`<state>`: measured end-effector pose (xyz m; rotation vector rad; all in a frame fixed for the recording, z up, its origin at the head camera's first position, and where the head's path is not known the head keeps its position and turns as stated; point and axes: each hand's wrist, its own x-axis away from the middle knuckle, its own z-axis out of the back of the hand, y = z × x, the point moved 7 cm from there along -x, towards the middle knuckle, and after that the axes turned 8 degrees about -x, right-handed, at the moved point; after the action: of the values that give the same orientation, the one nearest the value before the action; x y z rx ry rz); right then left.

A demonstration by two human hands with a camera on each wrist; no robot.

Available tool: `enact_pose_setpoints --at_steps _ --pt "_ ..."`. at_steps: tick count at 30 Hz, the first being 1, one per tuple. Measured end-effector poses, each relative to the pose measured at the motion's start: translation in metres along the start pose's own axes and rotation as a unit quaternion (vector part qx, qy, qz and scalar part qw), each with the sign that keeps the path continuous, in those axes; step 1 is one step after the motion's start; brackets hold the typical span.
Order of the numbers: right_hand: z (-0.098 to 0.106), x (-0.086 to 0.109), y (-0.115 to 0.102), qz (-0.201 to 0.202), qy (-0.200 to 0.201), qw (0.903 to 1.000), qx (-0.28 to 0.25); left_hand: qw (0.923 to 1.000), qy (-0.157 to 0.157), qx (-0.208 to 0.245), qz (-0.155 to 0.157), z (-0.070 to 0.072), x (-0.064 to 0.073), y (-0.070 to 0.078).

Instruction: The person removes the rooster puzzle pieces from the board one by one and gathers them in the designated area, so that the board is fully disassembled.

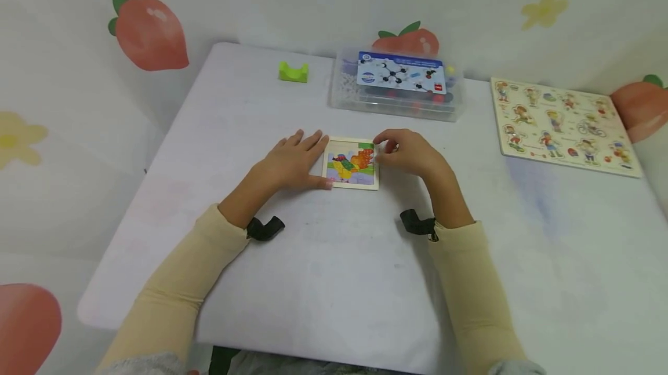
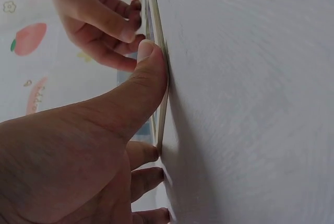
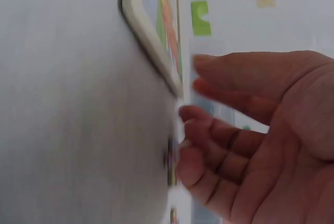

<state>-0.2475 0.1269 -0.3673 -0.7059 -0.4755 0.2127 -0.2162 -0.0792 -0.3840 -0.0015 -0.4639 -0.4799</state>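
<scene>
A small wooden-framed jigsaw puzzle (image 1: 360, 177) with a colourful rooster picture lies flat on the table between both hands. Pale bare wood shows at its upper left. My left hand (image 1: 291, 163) is spread along the puzzle's left side, and its thumb (image 2: 146, 51) rests on the near edge of the frame in the left wrist view. At the right edge, my right hand (image 1: 409, 153) hovers with fingers loosely bent. In the right wrist view, its thumb (image 3: 235, 70) stands apart from the curled fingertips, and nothing shows between them.
Behind the puzzle lies a clear plastic case (image 1: 344, 94) with a blue molecule-model card. A green notched block (image 1: 294, 72) stands at the back left. A wooden board (image 1: 566, 149) with pictured figures lies at the right, by the patterned backdrop (image 1: 292, 10).
</scene>
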Motion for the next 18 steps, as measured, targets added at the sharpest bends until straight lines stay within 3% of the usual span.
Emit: enact_pose_setpoints --at_steps 4,9,18 --pt "-0.012 -0.005 -0.010 -0.009 -0.015 0.9989 0.044 1.0000 -0.002 -0.001 -0.001 0.000 0.000 0.000" --pt "-0.016 0.000 -0.018 -0.008 -0.005 0.9969 0.079 1.0000 -0.003 -0.004 0.006 0.001 -0.001 0.001" --pt "-0.017 -0.001 -0.019 -0.002 -0.004 0.9982 0.059 1.0000 -0.002 -0.004 0.001 0.000 0.000 0.001"
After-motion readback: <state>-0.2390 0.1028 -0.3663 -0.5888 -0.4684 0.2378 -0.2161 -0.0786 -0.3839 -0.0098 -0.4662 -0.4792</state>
